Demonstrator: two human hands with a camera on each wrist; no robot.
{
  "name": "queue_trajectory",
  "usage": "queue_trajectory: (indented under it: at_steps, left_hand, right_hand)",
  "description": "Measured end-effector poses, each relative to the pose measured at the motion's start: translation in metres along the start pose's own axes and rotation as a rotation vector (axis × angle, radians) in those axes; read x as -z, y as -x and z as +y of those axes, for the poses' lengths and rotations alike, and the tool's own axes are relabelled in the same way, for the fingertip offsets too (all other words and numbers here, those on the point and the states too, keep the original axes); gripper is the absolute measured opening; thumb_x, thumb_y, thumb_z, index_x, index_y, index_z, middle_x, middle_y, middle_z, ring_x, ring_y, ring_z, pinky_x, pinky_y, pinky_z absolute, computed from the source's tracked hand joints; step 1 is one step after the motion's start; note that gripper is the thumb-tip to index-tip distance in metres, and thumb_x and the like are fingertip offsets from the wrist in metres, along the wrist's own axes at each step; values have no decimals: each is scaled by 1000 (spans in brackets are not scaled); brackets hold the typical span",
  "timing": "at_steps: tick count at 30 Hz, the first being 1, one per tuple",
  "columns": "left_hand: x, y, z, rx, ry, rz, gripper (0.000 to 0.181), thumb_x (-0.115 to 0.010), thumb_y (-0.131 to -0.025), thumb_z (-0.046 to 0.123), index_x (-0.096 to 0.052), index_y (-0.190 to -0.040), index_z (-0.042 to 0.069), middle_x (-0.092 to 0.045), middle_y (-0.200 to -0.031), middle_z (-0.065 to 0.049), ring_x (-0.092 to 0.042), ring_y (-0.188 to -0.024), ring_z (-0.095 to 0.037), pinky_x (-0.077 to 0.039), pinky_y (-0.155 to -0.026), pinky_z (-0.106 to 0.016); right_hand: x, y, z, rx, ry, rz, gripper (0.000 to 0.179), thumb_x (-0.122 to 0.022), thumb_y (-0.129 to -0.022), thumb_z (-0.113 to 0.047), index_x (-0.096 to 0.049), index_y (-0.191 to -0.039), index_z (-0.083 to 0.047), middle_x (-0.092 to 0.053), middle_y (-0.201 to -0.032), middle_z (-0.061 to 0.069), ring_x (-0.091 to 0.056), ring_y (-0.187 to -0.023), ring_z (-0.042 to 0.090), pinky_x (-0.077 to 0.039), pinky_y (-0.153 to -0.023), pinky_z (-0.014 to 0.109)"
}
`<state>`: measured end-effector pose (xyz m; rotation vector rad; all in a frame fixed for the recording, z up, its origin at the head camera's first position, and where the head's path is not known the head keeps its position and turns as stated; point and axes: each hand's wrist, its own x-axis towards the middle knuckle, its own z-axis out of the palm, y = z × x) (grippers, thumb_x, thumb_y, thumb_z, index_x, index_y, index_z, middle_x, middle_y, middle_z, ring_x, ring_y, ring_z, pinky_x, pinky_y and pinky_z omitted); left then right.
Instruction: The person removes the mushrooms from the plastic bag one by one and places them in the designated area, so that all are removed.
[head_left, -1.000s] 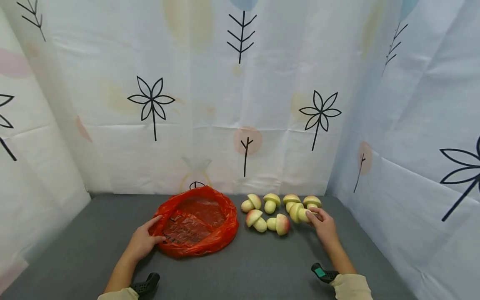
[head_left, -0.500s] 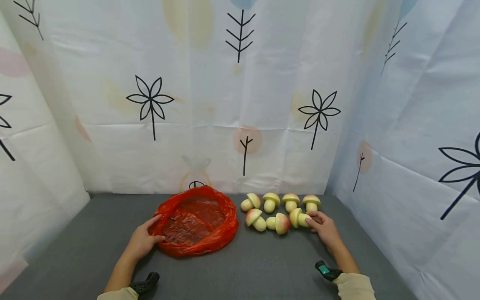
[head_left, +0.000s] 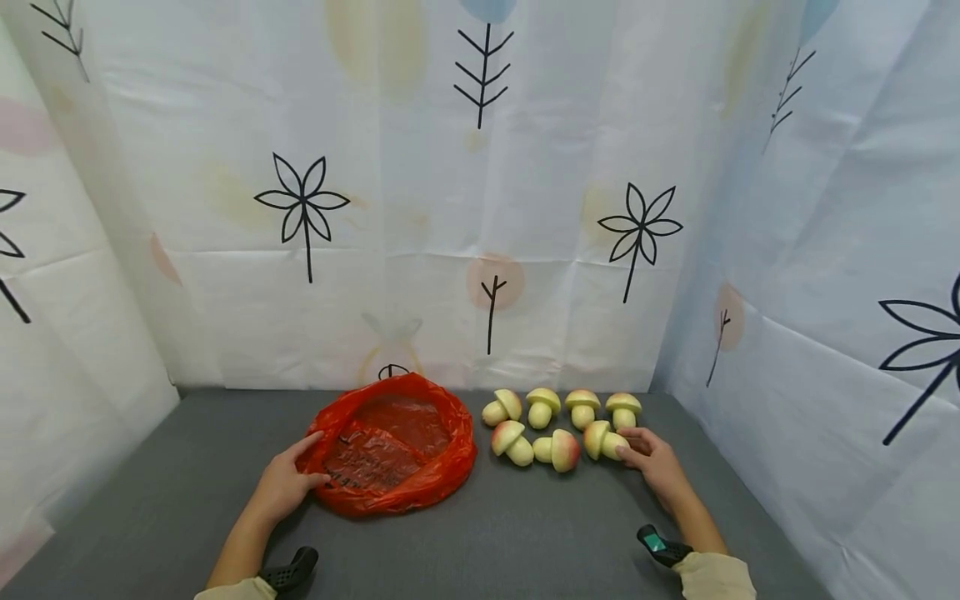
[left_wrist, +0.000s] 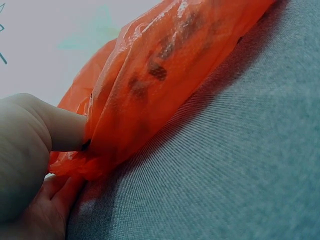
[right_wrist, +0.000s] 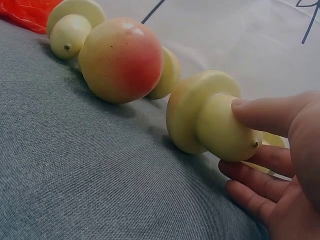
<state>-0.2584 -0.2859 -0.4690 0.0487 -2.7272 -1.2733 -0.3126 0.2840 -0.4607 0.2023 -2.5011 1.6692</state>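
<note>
A red plastic bag lies spread on the grey table with its mouth open upward; dark print shows through it. My left hand holds the bag's left rim, the thumb on one side of the film and fingers underneath in the left wrist view. Over at the right, my right hand pinches the pale stem of a toy mushroom between thumb and fingers. This mushroom lies on its side, low at the tabletop, its cap pointing left. Beside it is another mushroom with a reddish cap.
Several more yellow-green mushrooms stand or lie in two loose rows between bag and right hand. White patterned cloth hangs behind the table's back edge and along both sides. Each wrist wears a black band.
My right hand has lowered the mushroom from over the back row to the front row's right end, then shifted it slightly rightward. The left hand and bag stay put.
</note>
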Motion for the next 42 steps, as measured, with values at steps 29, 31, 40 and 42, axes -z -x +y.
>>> queue_trajectory:
  at_steps: [29, 31, 40, 42]
  left_hand:
    - [-10, 0, 4, -40, 19, 10, 73, -74, -79, 3, -43, -145, 2, -33, -145, -35, -32, -130, -52, -28, -102, -65]
    - [-10, -2, 3, -73, 33, 1, 73, -74, -79, 3, -44, -145, 4, -29, -149, -33, -28, -133, -52, -27, -103, -65]
    - [0, 2, -10, 4, 366, -22, 74, -71, -88, 17, -36, -152, 13, -31, -154, -20, -28, -138, -39, -35, -106, -46]
    - [3, 3, -12, -5, 375, 8, 73, -70, -90, 22, -34, -152, 11, -36, -150, -22, -37, -133, -40, -45, -95, -30]
  right_hand:
    - [7, 10, 3, -78, 51, 32, 37, -60, -96, -16, -56, -125, 6, -58, -125, 22, -57, -93, 8, -49, -79, 32]
    - [6, 11, 3, -83, 48, 44, 37, -60, -96, -18, -57, -125, 6, -58, -125, 22, -57, -94, 10, -49, -79, 31]
    - [18, 20, 3, -101, 59, 34, 39, -58, -98, -16, -53, -126, 10, -56, -125, 26, -62, -103, 24, -54, -80, 32]
    - [25, 22, 3, -96, 98, 34, 38, -58, -97, -14, -54, -125, 10, -57, -124, 26, -63, -101, 24, -54, -79, 31]
